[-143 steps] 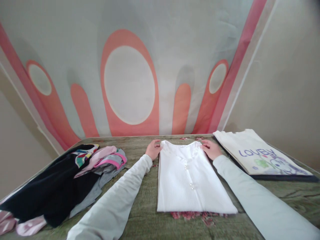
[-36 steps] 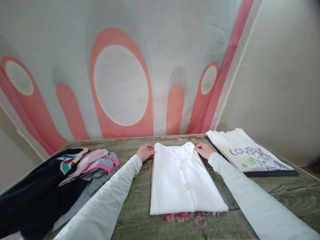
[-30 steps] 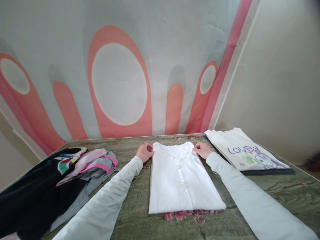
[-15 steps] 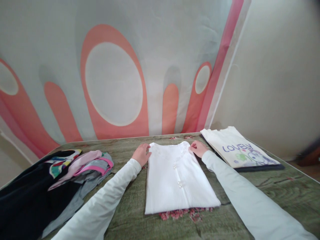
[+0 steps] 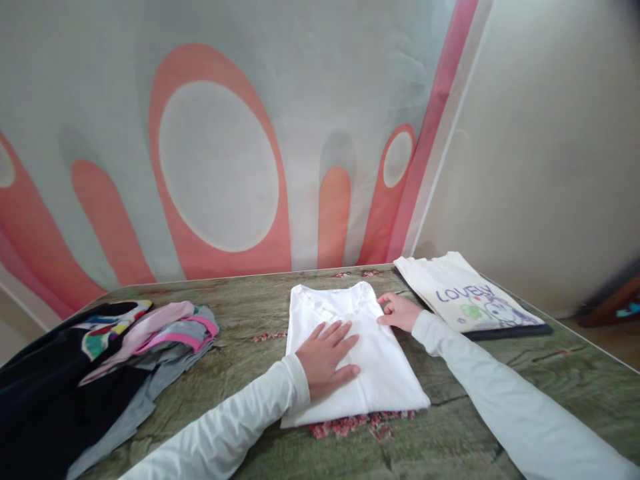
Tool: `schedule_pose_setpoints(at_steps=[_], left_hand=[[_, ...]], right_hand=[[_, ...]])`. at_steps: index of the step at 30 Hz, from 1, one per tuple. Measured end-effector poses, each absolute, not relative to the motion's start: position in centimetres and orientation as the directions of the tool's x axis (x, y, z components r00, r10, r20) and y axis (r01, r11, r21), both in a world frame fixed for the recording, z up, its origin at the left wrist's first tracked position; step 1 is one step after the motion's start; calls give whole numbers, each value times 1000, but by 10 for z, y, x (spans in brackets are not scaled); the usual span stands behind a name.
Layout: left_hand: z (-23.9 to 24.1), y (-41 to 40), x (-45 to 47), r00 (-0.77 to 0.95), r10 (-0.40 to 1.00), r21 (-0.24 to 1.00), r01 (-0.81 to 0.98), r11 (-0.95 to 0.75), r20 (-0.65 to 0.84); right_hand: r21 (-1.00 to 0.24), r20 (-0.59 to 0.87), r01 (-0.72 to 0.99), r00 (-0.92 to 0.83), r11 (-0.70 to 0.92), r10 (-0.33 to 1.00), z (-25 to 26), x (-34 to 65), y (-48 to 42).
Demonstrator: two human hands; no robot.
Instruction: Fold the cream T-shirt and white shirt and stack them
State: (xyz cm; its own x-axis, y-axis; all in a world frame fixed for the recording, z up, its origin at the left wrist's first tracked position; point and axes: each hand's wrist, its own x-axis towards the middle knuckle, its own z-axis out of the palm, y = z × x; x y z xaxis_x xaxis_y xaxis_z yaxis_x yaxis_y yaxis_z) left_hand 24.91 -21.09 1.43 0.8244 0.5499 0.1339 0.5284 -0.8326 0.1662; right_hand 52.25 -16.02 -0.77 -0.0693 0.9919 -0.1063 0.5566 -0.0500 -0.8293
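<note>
A folded white ribbed cardigan (image 5: 385, 380) lies on the table in front of me, its neckline at the far end. Flat on its front rests my left hand (image 5: 330, 353), fingers spread, covering the buttons. My right hand (image 5: 399, 311) is at the cardigan's upper right edge, fingertips touching the cloth, with thumb and index finger apart.
To the left lies a loose heap of clothes: a black garment (image 5: 50, 393), with pink and grey pieces (image 5: 185, 333). At the back right, a cream shirt lettered LOVELY (image 5: 460, 287) lies folded on dark cloth. A patterned wall stands behind the wood-look table (image 5: 240, 400).
My left hand has left the collar's left corner and now lies flat on the cardigan's front. My right hand has slid from the right collar corner slightly down the edge.
</note>
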Motion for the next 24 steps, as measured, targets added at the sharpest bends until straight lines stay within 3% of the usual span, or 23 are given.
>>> schedule_pose_setpoints(at_steps=[6,17,24], left_hand=[[20,-212,247,823,546,152,527,-836,157],[26,-249,254,904,409,152,390,-908,122],[20,-245,255,904,405,145,386,-911,139]], right_hand=[[-758,-65,652,-32,-28,997,-9,523,-162],[-898,-162,435,-188,-65,969,-1,525,-207],[-772,-62,636,-84,6,995,-5,519,-217]])
